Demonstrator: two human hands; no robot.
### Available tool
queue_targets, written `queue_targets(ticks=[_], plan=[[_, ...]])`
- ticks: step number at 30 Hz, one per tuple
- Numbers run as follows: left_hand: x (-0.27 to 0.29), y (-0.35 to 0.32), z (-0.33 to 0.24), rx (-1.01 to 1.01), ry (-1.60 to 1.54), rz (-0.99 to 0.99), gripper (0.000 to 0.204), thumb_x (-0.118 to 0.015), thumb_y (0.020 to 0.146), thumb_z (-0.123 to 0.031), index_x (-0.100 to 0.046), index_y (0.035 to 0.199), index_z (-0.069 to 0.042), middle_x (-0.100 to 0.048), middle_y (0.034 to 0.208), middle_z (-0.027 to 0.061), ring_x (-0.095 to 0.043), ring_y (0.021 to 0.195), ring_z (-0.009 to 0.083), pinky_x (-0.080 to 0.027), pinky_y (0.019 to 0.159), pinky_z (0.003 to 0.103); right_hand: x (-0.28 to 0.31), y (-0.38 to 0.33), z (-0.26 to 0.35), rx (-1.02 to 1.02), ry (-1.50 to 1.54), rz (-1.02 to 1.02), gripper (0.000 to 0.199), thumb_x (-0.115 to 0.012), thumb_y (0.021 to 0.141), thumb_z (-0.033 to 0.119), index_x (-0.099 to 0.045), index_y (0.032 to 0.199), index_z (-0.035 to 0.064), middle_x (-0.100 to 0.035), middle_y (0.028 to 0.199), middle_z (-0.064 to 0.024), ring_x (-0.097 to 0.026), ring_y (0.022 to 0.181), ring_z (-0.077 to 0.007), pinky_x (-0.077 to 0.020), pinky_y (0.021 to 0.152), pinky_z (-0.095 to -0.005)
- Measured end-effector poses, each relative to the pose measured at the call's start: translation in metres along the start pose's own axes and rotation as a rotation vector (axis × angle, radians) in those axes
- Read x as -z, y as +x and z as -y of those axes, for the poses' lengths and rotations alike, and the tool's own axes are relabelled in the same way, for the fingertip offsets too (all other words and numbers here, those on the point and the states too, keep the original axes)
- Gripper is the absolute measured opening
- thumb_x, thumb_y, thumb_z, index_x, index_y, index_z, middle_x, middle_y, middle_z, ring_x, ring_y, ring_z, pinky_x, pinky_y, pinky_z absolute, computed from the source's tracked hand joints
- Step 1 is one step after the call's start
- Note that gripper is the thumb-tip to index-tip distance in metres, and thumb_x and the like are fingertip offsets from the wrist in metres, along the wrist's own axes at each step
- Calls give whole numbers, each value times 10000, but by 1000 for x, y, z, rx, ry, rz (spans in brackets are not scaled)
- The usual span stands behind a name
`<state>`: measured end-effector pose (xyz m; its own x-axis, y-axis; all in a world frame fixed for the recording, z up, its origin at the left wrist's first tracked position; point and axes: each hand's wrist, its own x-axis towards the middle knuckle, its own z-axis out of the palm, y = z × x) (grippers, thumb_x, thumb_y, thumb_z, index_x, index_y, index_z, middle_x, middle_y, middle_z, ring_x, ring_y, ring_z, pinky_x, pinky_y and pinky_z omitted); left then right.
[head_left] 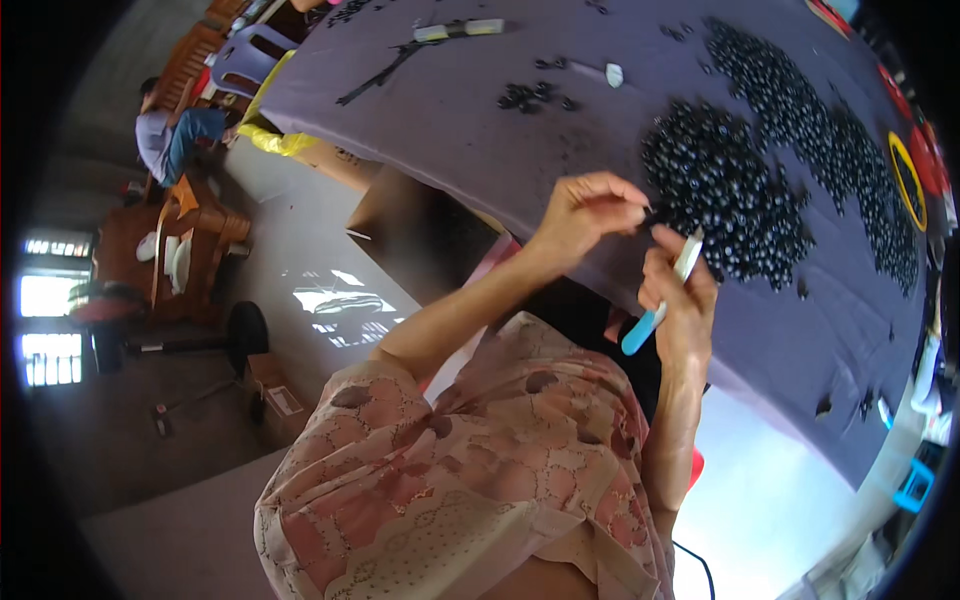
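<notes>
My left hand (590, 218) is closed in a pinch at the near edge of a large heap of small, shiny black pieces (715, 180). A small black piece (647, 212) shows at its fingertips. Just to the right, my right hand (682, 295) is wrapped round a slim white tool (687, 257) with a light blue end. The tool slants, its white end up toward the heap and its blue end down toward me. Both hands are close together over the table's near edge; what the right fingertips touch is too small to tell.
A purple cloth covers the table (450, 110). Farther off lie a small cluster of black pieces (535, 97), a white-handled tool (612, 74) and dark sticks (385, 70). A long black heap (850, 150) runs along the right. Below stands an open cardboard box (410, 230). A person (170, 135) sits far left.
</notes>
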<state>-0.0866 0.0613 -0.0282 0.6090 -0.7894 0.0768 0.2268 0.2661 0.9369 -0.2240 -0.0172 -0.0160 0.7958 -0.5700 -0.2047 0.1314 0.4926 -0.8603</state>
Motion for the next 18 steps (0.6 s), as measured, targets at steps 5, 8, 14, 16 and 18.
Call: queue_targets(ticks=[5,8,14,16,18], plan=[[88,60,0,-710,1324,-144,114,-604,661,25,-629,735,-58,-580,741,26,-531,660,191,-404,610,315,17,-7,-17,14,14,-65,259,-505,797,-1,-511,1055,-25,-463,686,-5,-323,484,-27,-242,431,-179],[110,85,1,-760,1608,-246,71,-633,628,-54,-631,673,-108,-549,740,-8,-489,767,193,-331,689,348,23,-7,-14,11,11,-129,227,-514,797,16,-536,1021,-16,-470,682,-5,-319,479,-28,-230,429,-180],[115,106,5,-768,1685,-148,33,-627,692,-180,-619,690,-148,-554,879,-33,-474,872,182,-324,724,348,32,-8,-23,1,11,-134,193,-522,797,20,-558,986,7,-492,697,-16,-323,467,-25,-237,416,-179],[130,117,5,-790,1766,-165,55,-605,717,-202,-613,704,-150,-554,874,-31,-474,872,191,-320,730,353,32,-7,-24,-7,10,-144,188,-520,798,19,-559,982,5,-492,698,-18,-324,467,-25,-238,415,-179],[145,127,0,-713,1806,-182,58,-616,710,-201,-613,727,-146,-558,872,-26,-473,868,191,-318,728,355,33,-7,-24,-18,32,-162,185,-518,800,19,-557,980,4,-490,696,-17,-325,466,-25,-236,412,-179]])
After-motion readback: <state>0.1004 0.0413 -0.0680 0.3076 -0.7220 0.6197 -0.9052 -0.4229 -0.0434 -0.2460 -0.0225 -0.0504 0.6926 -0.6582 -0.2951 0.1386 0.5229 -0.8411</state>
